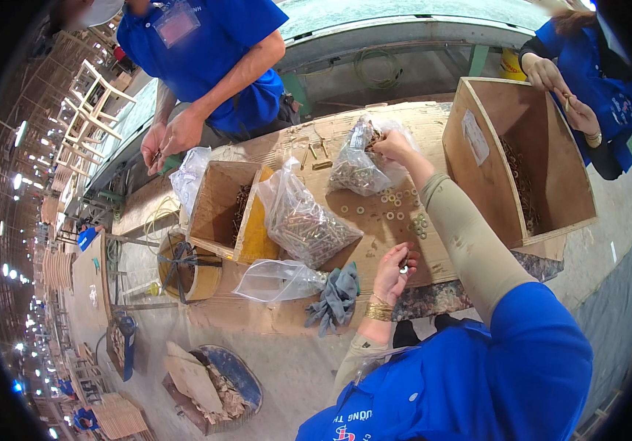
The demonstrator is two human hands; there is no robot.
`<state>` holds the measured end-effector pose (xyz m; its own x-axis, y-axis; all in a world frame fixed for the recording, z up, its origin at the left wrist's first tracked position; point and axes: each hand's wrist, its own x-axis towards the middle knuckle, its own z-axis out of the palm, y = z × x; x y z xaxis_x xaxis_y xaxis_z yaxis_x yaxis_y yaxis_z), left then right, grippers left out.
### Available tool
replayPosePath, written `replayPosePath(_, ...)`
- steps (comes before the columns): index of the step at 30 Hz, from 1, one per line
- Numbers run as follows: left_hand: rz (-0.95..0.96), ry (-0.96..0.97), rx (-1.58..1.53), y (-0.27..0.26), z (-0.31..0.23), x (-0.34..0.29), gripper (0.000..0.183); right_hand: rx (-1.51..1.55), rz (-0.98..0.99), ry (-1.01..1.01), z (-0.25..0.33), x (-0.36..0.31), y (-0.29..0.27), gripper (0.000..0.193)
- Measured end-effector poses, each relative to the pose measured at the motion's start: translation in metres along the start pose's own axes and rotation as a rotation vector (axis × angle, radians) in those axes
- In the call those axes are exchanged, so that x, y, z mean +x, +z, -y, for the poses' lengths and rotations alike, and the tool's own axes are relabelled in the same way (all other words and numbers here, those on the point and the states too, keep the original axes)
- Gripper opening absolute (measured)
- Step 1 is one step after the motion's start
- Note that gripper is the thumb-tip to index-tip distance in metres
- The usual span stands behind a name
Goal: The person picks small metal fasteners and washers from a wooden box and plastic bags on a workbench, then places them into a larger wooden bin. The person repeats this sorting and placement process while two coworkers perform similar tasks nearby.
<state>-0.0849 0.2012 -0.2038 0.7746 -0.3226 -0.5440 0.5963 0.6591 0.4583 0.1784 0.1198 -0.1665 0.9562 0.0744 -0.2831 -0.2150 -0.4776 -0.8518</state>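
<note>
"Where's the clear plastic bag (353, 175) the right hand (395, 145) is working at?"

"Toward the bench's far edge, with loose washers (390, 215) lying just on the near side. The fingertips disappear among brown parts at its mouth, so I can't tell whether they grip anything."

"And the left hand (389, 278)?"

"Curled near the close edge, holding a small pale ring (403, 270). A darker bit beside it is too small to name."

"What's the surface like?"

"The bench (428, 120) is bare wood. A bag of bolts (309, 228) leans by the smaller wooden box (215, 192) on the left; a larger box (469, 173) stands right, its contents partly hidden by its wall."

"And beyond?"

"Two co-workers in blue, one's head cut off by the upper edge. Pale chair frames (95, 103) stand left, blurring into the hall."

"The arms?"

"Right one stretched well forward, palm downward; left forearm short in view, wrist ringed with gold bangles (379, 309)."
</note>
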Motion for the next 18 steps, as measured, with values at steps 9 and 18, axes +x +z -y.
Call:
replayPosePath(9, 0.039, -0.059, -0.077, 0.001, 0.02, 0.002, 0.016, 0.562, -0.105, -0.126, 0.002, -0.005, -0.016, 0.007)
replayPosePath(18, 0.044, 0.047, -0.093, 0.01, -0.016, 0.013, 0.014, 1.35, 0.144, 0.212, -0.011, -0.055, -0.051, 0.01)
